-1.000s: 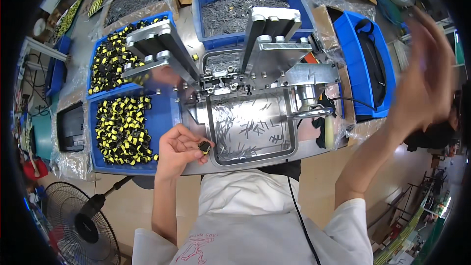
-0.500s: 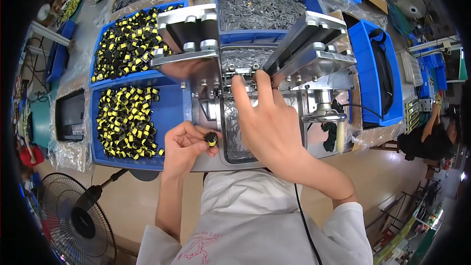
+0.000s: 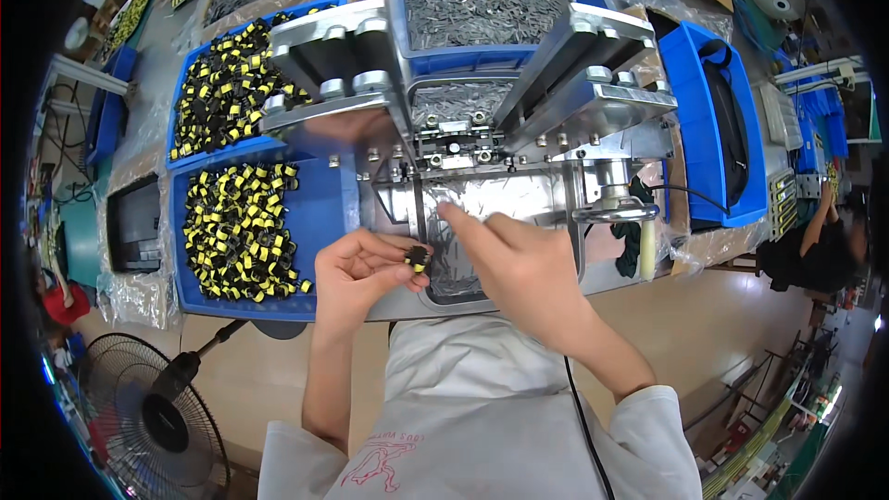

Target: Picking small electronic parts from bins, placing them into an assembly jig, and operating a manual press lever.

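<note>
Between the thumb and fingertips of my left hand [image 3: 356, 280] is a small black part with a yellow band [image 3: 418, 259], held just left of the metal tray's near half. Over that metal tray [image 3: 546, 208], which holds loose thin grey pieces, is my right hand [image 3: 523, 268]. Its index finger stretches forward and left while the other fingers bend; the thumb is hidden, and nothing shows in its grip. Beyond it, a small metal fixture [image 3: 454, 146] sits between the upright plates of a bench machine [image 3: 593, 106], apart from both hands.
Two blue bins on the left hold many black-and-yellow parts [image 3: 243, 231]. A blue bin of grey pieces [image 3: 486, 5] stands behind the machine. A handwheel [image 3: 616, 211] projects at right, near a blue bin with a black strap [image 3: 715, 130]. A floor fan [image 3: 153, 412] stands lower left.
My right hand has drawn back from the metal fixture toward me, down over the tray, uncovering the fixture. My left hand has shifted slightly right, still holding the black-and-yellow part.
</note>
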Available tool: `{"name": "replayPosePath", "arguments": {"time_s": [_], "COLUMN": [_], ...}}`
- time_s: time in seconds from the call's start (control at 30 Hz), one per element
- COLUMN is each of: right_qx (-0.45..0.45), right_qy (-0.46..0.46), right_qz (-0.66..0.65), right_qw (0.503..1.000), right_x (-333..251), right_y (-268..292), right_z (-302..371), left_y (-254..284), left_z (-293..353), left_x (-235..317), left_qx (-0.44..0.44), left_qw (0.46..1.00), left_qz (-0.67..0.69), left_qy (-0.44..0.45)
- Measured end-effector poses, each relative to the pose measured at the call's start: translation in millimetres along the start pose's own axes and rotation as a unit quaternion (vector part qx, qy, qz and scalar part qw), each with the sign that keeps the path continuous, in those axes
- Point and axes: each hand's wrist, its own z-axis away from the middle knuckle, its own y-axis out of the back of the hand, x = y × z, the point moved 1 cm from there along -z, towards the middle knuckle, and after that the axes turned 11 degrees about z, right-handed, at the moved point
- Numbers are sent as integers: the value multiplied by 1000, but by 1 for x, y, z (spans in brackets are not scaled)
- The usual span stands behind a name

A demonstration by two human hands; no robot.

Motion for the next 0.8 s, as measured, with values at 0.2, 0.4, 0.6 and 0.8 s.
{"name": "replayPosePath", "arguments": {"time_s": [0.2,0.4,0.6,0.8], "right_qx": [221,125,120,146], "right_qy": [-143,-383,-412,-412], "right_qz": [155,-23,-108,-150], "right_qw": [952,915,897,887], "right_x": [31,98,118,123], "right_y": [36,33,14,0], "right_z": [48,88,100,104], "left_y": [-54,-79,-81,-99], "left_z": [-14,-30,-32,-46], "left_x": [13,11,9,31], "left_qx": [-48,-82,-57,-37], "left_qw": [869,857,851,731], "left_qz": [-452,-451,-467,-578], "left_qy": [-196,-236,-231,-361]}}
